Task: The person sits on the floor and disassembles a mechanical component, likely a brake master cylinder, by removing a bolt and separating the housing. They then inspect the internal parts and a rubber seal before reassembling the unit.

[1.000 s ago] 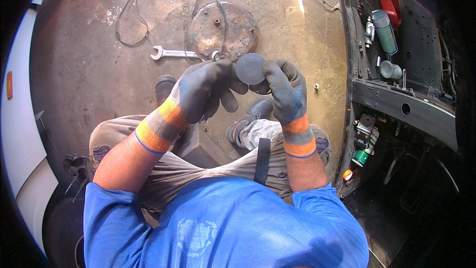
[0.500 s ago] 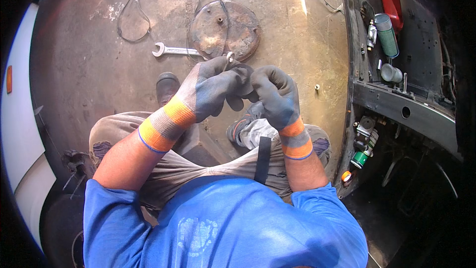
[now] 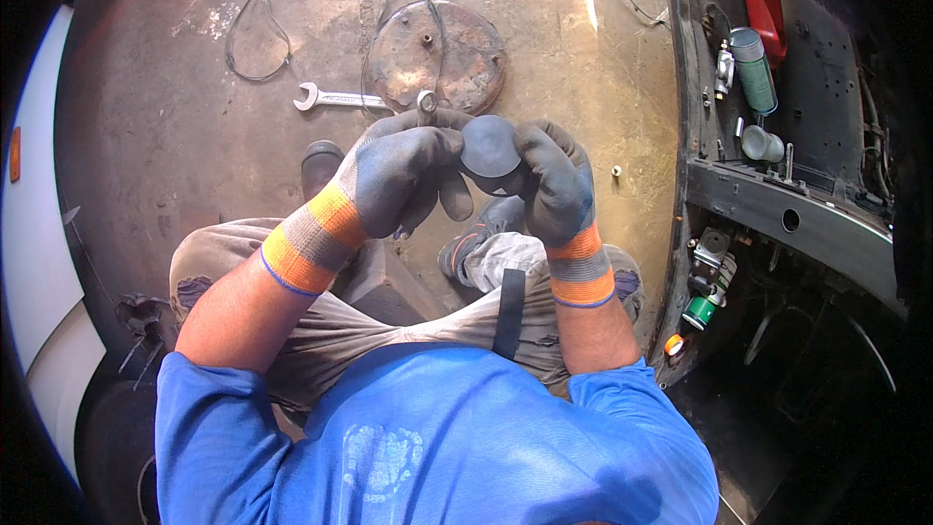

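Grey disc (image 3: 490, 146) lies between right hand (image 3: 562, 180), grip pinching its edge, and left hand (image 3: 397, 173), curled round metal fitting (image 3: 427, 99).

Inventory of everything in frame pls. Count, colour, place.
disc: 1, dark grey, between left hand and right hand
ring-ended metal piece: 1, silver, at left hand
wrench: 1, silver, floor
round plate: 1, rusty brown, floor ahead
cables: several, dark, floor, top
small fitting: 1, pale, floor right
bottle: 1, red, upper right
cylinder: 1, green-grey, below bottle
cup-like part: 1, grey, below cylinder
frame: 1, black, right
can: 1, green, lower right
ring: 1, orange, below can
panel: 1, white, far left
shoes: 2, dark, below hands
trousers: 1 pair, grey-beige, lower centre
shirt: 1, blue, bottom
hands: 2, dark-grey gloves with orange-striped cuffs, centre
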Action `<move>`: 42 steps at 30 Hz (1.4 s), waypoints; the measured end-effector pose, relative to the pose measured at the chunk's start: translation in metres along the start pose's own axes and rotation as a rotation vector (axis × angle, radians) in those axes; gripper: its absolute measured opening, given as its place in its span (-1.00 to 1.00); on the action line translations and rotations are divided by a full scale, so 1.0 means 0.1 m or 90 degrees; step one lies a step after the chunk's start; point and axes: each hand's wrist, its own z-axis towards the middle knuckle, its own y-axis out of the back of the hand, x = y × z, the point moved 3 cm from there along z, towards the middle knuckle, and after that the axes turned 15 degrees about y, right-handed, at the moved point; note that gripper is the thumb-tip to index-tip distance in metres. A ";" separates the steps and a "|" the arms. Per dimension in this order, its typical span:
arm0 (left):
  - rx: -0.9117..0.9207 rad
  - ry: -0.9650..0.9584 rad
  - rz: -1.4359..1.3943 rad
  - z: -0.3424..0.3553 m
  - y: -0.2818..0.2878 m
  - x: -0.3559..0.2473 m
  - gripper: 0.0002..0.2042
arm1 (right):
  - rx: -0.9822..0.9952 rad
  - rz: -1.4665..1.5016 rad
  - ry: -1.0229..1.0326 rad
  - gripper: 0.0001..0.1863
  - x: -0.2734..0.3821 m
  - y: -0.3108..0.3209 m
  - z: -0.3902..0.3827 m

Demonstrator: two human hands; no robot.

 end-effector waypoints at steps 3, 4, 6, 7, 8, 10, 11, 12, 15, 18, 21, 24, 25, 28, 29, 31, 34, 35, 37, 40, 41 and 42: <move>-0.007 -0.002 0.011 -0.01 -0.01 -0.01 -0.66 | -0.013 -0.010 -0.005 -0.76 0.02 -0.01 0.00; -0.004 -0.050 0.078 -0.01 -0.01 -0.02 -0.67 | -0.008 -0.012 -0.007 -0.77 0.02 0.00 0.01; 0.001 -0.201 0.268 -0.04 0.00 -0.03 -0.69 | 0.001 -0.018 -0.009 -0.78 0.01 0.02 0.01; -0.017 -0.212 0.306 -0.04 0.01 -0.03 -0.70 | -0.013 -0.061 -0.003 -0.79 0.01 0.01 0.01; -0.035 -0.222 0.344 -0.05 0.00 -0.04 -0.71 | -0.027 -0.104 0.003 -0.81 0.01 -0.02 0.00; -0.099 -0.083 0.250 -0.03 -0.02 -0.05 -0.72 | -0.030 -0.153 0.022 -0.84 0.02 -0.06 -0.02; -0.124 -0.025 0.201 -0.03 -0.04 -0.05 -0.72 | -0.020 -0.158 0.036 -0.85 0.03 -0.07 -0.03; -0.128 0.013 0.156 -0.01 -0.06 -0.05 -0.73 | -0.009 -0.164 0.050 -0.86 0.03 -0.08 -0.04; -0.105 0.031 0.072 0.01 -0.08 -0.04 -0.74 | -0.003 -0.195 0.081 -0.87 0.04 -0.09 -0.04; 0.032 -0.023 -0.031 0.03 -0.05 0.00 -0.74 | -0.028 -0.209 0.097 -0.87 0.03 -0.05 -0.04; 0.059 -0.147 0.047 0.01 -0.01 0.03 -0.70 | -0.066 -0.150 0.020 -0.88 0.05 -0.05 -0.01; -0.075 -0.026 0.111 -0.04 -0.14 -0.08 -0.61 | -0.016 -0.183 0.072 -0.87 0.03 -0.03 -0.03; -0.135 0.059 0.112 -0.06 -0.19 -0.11 -0.57 | -0.002 -0.191 0.055 -0.87 0.02 -0.06 -0.04; -0.089 -0.067 0.132 0.04 -0.17 0.01 -0.57 | 0.024 -0.209 0.012 -0.85 0.00 -0.12 -0.06; -0.080 -0.074 0.142 0.01 -0.19 0.00 -0.57 | 0.021 -0.210 0.004 -0.85 -0.01 -0.12 -0.07; -0.085 -0.013 0.153 -0.04 -0.19 -0.08 -0.71 | 0.016 -0.184 0.008 -0.85 -0.03 -0.11 -0.07; -0.095 0.049 0.141 -0.07 -0.15 -0.10 -0.72 | -0.011 -0.114 0.021 -0.84 -0.03 -0.09 -0.06; -0.077 0.041 0.107 -0.06 -0.14 -0.07 -0.72 | -0.030 -0.098 0.011 -0.83 -0.03 -0.08 -0.05; -0.058 0.013 0.064 -0.04 -0.07 -0.04 -0.69 | -0.048 -0.060 0.005 -0.81 -0.02 -0.05 -0.03; -0.023 -0.042 0.035 -0.02 -0.01 -0.07 -0.60 | -0.058 -0.053 0.013 -0.76 0.04 0.01 0.00; -0.045 -0.050 0.063 -0.03 -0.06 -0.10 -0.60 | -0.064 -0.049 0.013 -0.75 0.03 0.03 0.01; -0.068 -0.059 0.092 -0.05 -0.12 -0.12 -0.59 | -0.069 -0.046 0.013 -0.75 0.01 0.04 0.01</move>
